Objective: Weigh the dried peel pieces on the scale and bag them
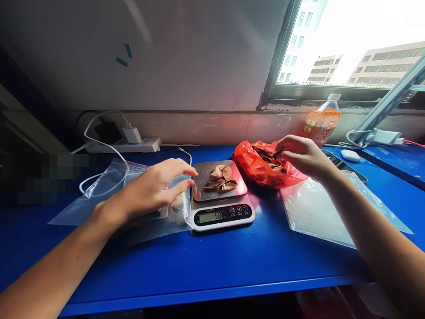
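Bare forearms reach in over a blue table from both lower corners. Ahead sits a kitchen scale, its small display lit with digits that look like 5.8. Left of it, the left hand is open and holds nothing, thumb and fingers spread apart, fingertips near the scale's left edge, above clear plastic bags. On the scale's metal plate lies a small heap of dried pieces, curved and brown, some with pale faces. More clear bags lie under the right forearm. Beyond them, the right hand has thumb and fingertips drawn together at darker pieces in an open red bag; whether it grips one, I cannot tell. Behind stands a drink bottle.
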Motion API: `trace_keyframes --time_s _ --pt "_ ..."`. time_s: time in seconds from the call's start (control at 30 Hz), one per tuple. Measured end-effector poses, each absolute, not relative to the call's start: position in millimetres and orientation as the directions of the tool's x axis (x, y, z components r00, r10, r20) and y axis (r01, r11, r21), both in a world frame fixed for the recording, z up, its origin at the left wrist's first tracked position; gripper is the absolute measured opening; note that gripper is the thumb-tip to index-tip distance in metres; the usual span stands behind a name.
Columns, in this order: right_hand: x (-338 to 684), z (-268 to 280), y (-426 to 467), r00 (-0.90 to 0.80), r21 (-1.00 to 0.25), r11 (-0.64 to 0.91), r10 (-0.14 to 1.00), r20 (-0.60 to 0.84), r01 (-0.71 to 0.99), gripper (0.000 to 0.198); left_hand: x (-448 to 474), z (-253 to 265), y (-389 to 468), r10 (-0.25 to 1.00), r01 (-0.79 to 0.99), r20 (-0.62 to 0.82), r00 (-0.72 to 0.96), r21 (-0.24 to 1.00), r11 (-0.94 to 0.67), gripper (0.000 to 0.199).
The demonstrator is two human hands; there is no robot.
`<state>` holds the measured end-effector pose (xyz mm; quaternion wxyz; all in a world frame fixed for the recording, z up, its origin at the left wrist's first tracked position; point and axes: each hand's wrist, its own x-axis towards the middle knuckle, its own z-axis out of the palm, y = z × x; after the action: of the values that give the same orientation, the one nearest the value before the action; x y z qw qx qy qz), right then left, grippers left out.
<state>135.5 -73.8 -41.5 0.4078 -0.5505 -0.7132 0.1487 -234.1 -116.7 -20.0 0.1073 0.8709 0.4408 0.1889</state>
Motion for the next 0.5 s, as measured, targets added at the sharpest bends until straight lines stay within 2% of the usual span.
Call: trace_keyframes --time_s 0.17,0.33,0.43,0.5 --pt "128.7 -34.4 -86.4 -0.12 -0.833 0.341 0.939 0.321 0.435 0.02 -229.3 -19.7 -117.8 0.735 0.701 0.247 0.632 0.223 -0.677 0.023" --pt "139.0 -33.2 -84.7 -0.112 -0.856 0.315 0.949 0.295 0.41 0.03 -230.6 -19.8 -116.8 0.74 0.715 0.233 0.631 0.195 -0.671 0.027" --pt "149.2 -37.8 -78.0 -0.128 -0.763 0.335 0.939 0.319 0.553 0.023 -229.1 -19.0 -116.4 0.755 0.726 0.195 0.626 0.209 -0.655 0.028" --pt "153.8 -42.6 -73.2 -0.165 -0.552 0.374 0.906 0.39 0.745 0.017 -226.6 -18.6 -116.6 0.762 0.728 0.151 0.629 0.228 -0.646 0.027"
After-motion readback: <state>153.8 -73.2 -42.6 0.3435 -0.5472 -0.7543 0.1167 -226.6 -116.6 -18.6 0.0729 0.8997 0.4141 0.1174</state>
